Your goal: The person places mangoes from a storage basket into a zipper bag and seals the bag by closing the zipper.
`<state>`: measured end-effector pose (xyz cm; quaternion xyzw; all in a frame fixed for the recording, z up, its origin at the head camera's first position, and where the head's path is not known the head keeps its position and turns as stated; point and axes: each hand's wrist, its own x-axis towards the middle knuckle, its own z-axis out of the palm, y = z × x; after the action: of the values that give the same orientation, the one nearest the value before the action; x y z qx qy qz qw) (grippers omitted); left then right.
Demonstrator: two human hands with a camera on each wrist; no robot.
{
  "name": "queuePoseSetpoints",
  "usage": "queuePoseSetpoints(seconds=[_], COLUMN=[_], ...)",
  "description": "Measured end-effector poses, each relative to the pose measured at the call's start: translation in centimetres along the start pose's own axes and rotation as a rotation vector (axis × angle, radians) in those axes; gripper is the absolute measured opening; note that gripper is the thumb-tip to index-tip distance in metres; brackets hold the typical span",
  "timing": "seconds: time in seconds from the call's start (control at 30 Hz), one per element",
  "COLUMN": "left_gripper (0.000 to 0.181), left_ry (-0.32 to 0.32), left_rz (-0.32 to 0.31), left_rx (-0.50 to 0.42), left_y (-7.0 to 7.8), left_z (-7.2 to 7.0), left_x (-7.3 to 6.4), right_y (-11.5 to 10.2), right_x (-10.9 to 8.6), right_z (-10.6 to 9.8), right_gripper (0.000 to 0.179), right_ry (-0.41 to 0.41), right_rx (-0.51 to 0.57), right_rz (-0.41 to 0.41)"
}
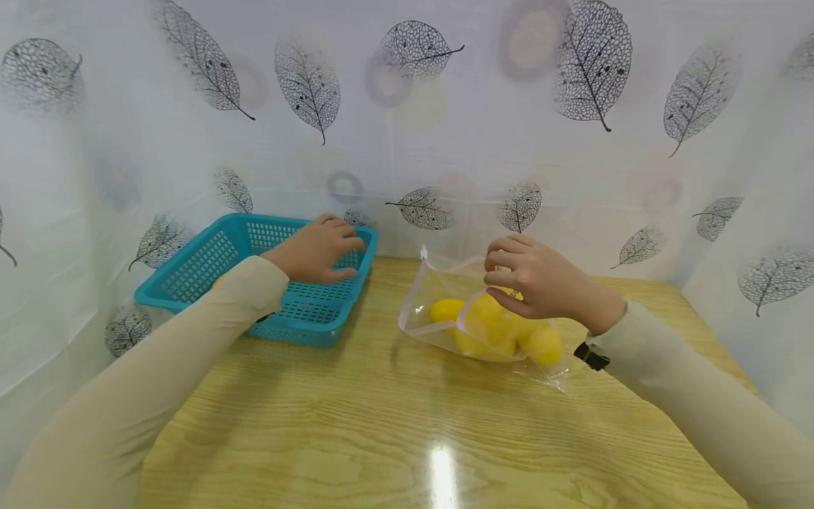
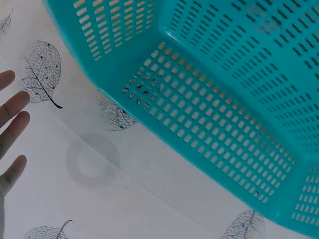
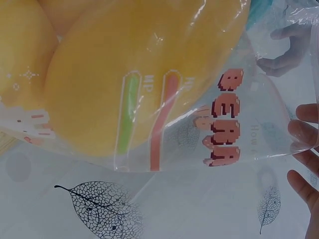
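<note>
My left hand (image 1: pixel 321 251) hovers over the right part of a blue plastic basket (image 1: pixel 331 329), fingers spread and nothing in them. In the left wrist view, the fingers of that hand (image 2: pixel 12 124) show beside the basket's rim (image 2: pixel 179 157). A clear zip bag (image 1: pixel 432 338) with a pink edge lies on its side, mouth facing left. Several smooth yellow fruits (image 1: pixel 486 322) fill it. With curled fingers my right hand (image 1: pixel 537 276) holds the upper edge of the bag's mouth. Seen from the right wrist, the bag's printed film (image 3: pixel 224 119) stretches to the fingertips (image 3: pixel 301 132).
A bit of something yellow (image 1: pixel 217 281) shows inside the basket, mostly hidden by my left sleeve (image 1: pixel 210 339). Both containers stand on a wooden table (image 1: pixel 381 417). Behind them hangs a white curtain (image 1: pixel 445 148) with leaf prints, close to the table's back edge.
</note>
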<state>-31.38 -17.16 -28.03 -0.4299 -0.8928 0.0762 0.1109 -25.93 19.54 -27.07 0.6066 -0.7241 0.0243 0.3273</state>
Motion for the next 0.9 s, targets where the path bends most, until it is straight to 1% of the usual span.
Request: queuePoseSetpoints(seconds=[0.13,0.3,0.4,0.5,0.63,0.77,0.9], left_gripper=[0.035,0.034,0.036,0.044,0.055,0.059,0.060], left_ry=[0.022,0.058,0.059,0.043,-0.002,-0.048,-0.089], left_rz=[0.016,0.043,0.041,0.019,-0.040,-0.092,-0.119], left_rx=[0.023,0.027,0.030,0.038,0.029,0.019,0.037], left_y=[-0.9,-1.7,-2.2,-2.7,-3.2,-3.8,-4.4], left_z=[0.3,0.7,1.0,1.3,1.6,1.7,2.1], left_x=[-0.1,-0.2,-0.3,-0.3,-0.4,-0.6,-0.8], right_y=[0.0,0.0,0.0,0.0,0.0,0.0,-0.1], right_x=[0.0,0.0,0.0,0.0,0.0,0.0,0.0], right_z=[0.0,0.0,0.0,0.0,-0.1,-0.1,-0.1], right_gripper=[0.042,0.041,0.041,0.041,0.042,0.041,0.041], right_ry=[0.000,0.002,0.003,0.000,-0.002,-0.004,-0.005], right_rx=[-0.004,-0.007,-0.008,-0.009,-0.009,-0.007,-0.007], right_rz=[0.002,0.002,0.000,-0.001,-0.001,-0.003,-0.001])
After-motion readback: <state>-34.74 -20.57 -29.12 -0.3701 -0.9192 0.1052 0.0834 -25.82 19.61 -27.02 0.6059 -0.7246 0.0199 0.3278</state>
